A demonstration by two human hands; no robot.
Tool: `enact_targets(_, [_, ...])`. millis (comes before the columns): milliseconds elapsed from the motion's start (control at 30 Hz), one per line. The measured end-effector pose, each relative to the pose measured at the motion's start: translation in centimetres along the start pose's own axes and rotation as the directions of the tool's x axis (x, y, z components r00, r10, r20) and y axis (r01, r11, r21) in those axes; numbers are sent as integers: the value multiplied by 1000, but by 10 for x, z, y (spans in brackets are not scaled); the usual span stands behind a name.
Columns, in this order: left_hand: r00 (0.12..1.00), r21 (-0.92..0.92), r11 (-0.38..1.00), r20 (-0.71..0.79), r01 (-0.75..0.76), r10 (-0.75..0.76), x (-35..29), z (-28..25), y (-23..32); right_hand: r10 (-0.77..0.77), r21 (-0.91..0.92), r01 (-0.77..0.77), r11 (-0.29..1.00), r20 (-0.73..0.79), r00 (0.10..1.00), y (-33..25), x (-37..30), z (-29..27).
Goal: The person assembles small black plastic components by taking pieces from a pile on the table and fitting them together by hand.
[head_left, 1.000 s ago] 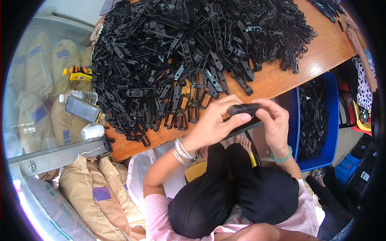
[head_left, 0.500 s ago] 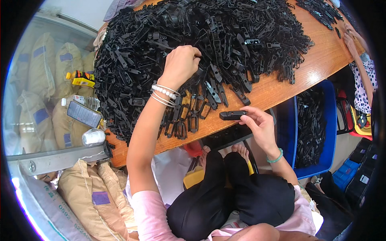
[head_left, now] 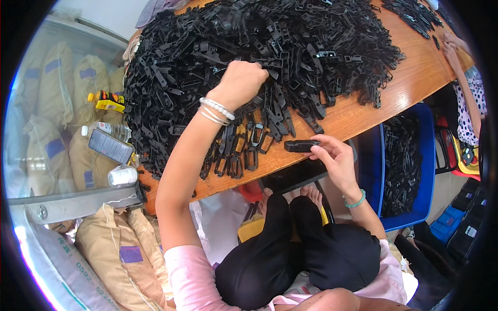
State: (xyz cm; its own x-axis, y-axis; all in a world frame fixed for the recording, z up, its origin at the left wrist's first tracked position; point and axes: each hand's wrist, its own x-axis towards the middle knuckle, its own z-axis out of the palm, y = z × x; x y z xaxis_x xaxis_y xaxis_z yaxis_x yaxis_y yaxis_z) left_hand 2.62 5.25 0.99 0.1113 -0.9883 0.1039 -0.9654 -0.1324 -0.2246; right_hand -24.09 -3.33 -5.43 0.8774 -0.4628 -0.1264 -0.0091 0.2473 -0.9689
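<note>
A large heap of black plastic pieces (head_left: pixel 176 67), some long and narrow, others frame-shaped, covers much of the wooden table. My left hand (head_left: pixel 241 84) is over the front middle of the heap, knuckles up and fingers curled. Its fingertips are hidden, so what they grip cannot be made out. At the table's near edge my right hand (head_left: pixel 334 158) pinches one end of a long black plastic piece (head_left: pixel 299 146) between thumb and fingers. That piece points left, level and just off the table. Small black frames (head_left: pixel 251 155) lie on the wood left of it.
A blue bin (head_left: pixel 431 171) with black pieces stands right of the table. A phone (head_left: pixel 110 145), clear bottle (head_left: pixel 115 131), yellow-capped bottle (head_left: pixel 108 100) and white roll (head_left: pixel 123 177) sit left of the heap. Tan sacks (head_left: pixel 111 249) stand lower left. Another person's hand (head_left: pixel 453 49) is far right.
My left hand has shifted a little to the right over the heap, its fingers more curled. My right hand still holds the long black piece in nearly the same place, tilted slightly differently.
</note>
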Motion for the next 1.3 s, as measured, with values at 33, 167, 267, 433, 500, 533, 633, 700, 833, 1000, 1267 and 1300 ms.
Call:
enact_targets(33, [996,-83,996,-83,34,-41,-6,-2,-5,-1,1,1,1000,-1,1000,-1,0,1])
enact_targets(167, [919,-440,850,-121,289,-376,-15,-13,4,9,-21,-9,1000,-12,1000,-2,3,-1])
enact_targets(267, [864,-554,778,-192,296,-465,-17,-19,13,19,-33,-19,999,-20,1000,-2,2,1])
enact_targets(433, [796,-794,497,-28,350,-605,-24,-29,27,10,6,-10,1000,-19,1000,-3,1,3])
enact_targets(500, [752,-924,198,127,326,-647,-24,-35,39,0,-17,0,1000,-33,999,0,0,-1])
enact_targets(533, [753,-925,196,129,327,-646,-26,-40,46,2,-18,-3,1000,-35,999,2,-1,-3])
enact_targets(633, [730,-963,-192,270,191,-627,-45,-53,69,-52,58,55,997,-45,998,6,-6,-8])
enact_targets(700, [797,-912,-338,379,234,-470,-60,-58,90,-72,210,51,976,92,993,-7,-13,-10])
enact_targets(833, [859,-827,-477,450,297,-245,-81,-51,127,-260,109,240,965,241,935,-33,-18,-2])
enact_targets(1000, [841,-830,-274,529,486,-111,-87,-56,136,-326,-197,381,903,261,908,-40,-22,-6])
enact_targets(1267, [923,-927,227,220,298,-315,-96,-56,157,-341,-310,384,870,184,922,-36,-31,2])
enact_targets(1300, [922,-927,227,219,299,-318,-97,-57,160,-345,-341,390,856,186,920,-37,-33,2])
